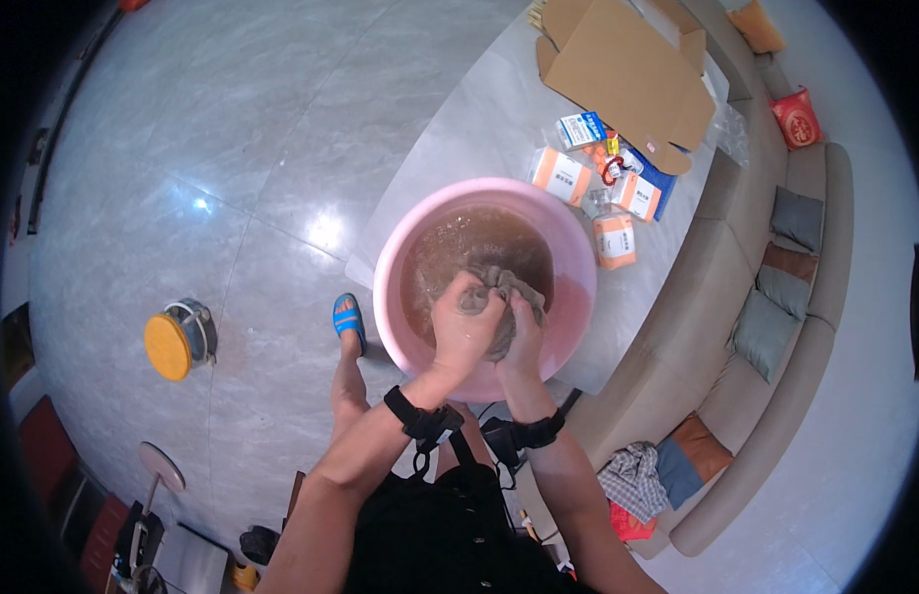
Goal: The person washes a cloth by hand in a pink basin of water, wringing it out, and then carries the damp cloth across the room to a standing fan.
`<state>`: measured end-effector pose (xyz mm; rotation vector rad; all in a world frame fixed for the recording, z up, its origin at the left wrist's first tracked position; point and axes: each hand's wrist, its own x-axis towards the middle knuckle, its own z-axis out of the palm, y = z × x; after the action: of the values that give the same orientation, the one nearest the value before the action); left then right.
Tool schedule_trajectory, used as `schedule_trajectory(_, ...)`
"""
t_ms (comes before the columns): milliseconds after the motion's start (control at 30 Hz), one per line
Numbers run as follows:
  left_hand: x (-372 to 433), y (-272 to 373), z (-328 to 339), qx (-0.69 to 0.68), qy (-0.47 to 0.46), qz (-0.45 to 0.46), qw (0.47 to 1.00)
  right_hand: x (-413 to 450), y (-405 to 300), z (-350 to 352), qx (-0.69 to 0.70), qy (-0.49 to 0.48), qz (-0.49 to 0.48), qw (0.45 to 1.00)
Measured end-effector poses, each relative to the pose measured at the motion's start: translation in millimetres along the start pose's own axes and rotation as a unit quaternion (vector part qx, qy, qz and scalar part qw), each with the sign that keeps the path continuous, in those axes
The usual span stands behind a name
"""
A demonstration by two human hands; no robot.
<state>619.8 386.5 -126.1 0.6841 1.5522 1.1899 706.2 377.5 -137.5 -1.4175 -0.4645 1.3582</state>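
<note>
Both my hands grip a bunched, wet grey cloth (pixel 508 286) over a pink plastic basin (pixel 571 215). My left hand (pixel 463 323) is closed on the cloth's left side, and my right hand (pixel 523 334) clasps it from the right and below. Under the cloth, murky brownish water (pixel 459 234) with some foam partly fills the basin. Part of the cloth is hidden behind my fingers, so I cannot tell whether its underside touches the water. Each wrist wears a black strap with a small device.
The basin stands on a grey marble-patterned table (pixel 459 134). Beyond it lie white-and-orange packs (pixel 562 177), a blue-and-white box (pixel 580 130) and a flattened cardboard box (pixel 630 74). A beige sofa (pixel 652 327) runs along the right. A yellow-topped stool (pixel 167 347) stands on the floor left.
</note>
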Motion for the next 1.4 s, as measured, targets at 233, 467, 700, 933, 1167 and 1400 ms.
schedule_trajectory(233,7.9,-9.6,-4.9,0.137,-0.03,0.021,0.99,27.7,13.5,-19.4,0.081,-0.023,0.162,0.983)
schedule_trajectory(467,28.3,-37.4,-12.5,0.295,-0.089,0.012,0.951,84.1,37.3,-73.2,-0.371,0.009,0.086,0.925)
schedule_trajectory(700,47.6,-35.7,-39.6,0.572,-0.231,-0.029,0.787,81.4,-1.9,-47.0,-0.796,-0.084,-0.098,0.592)
schedule_trajectory(933,44.9,-49.2,-29.8,0.523,-0.158,-0.018,0.837,63.4,49.6,-30.3,-0.81,-0.196,-0.101,0.543)
schedule_trajectory(1167,36.4,-123.0,-32.2,0.268,-0.053,-0.153,0.95,95.4,67.4,-34.8,-0.65,0.05,0.011,0.758)
schedule_trajectory(1400,54.2,-118.4,-31.3,-0.219,-0.032,-0.418,0.881,40.6,50.4,-11.8,-0.462,-0.123,-0.031,0.878)
